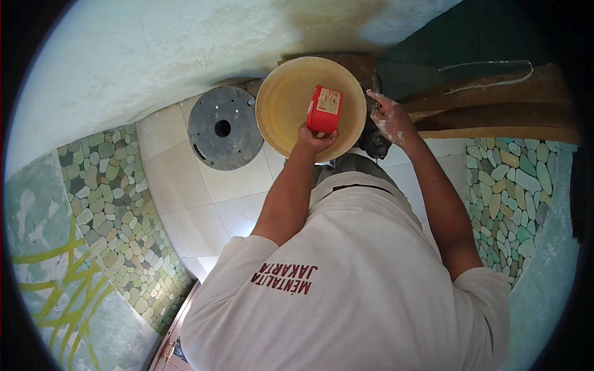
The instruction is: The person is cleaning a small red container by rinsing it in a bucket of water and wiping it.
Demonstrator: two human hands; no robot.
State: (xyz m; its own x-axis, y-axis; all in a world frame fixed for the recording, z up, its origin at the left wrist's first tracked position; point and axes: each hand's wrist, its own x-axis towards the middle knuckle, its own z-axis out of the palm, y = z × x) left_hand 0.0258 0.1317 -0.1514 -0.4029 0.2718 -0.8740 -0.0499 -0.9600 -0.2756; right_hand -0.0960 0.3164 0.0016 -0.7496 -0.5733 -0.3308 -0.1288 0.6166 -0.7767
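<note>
My left hand [318,140] is closed round the lower end of a red box-shaped container [315,117] with a pale printed label. It holds the container over a round, yellowish basin [267,127]. Whether anything is inside the container I cannot tell. To the right of the basin's rim is my right hand [391,122], smeared with white material. Its index finger stretches out toward the rim, the other fingers are partly bent, and nothing shows in them. The basin's inside is stained, with the container hiding part of it.
A grey round disc [226,148] with a centre hole lies left of the basin on pale floor tiles [229,185]. A dark lumpy object [374,143] sits right of the basin. Brown boards [495,102] and a bent whitish strip [495,85] lie farther right. A plastered wall [154,55] rises beyond.
</note>
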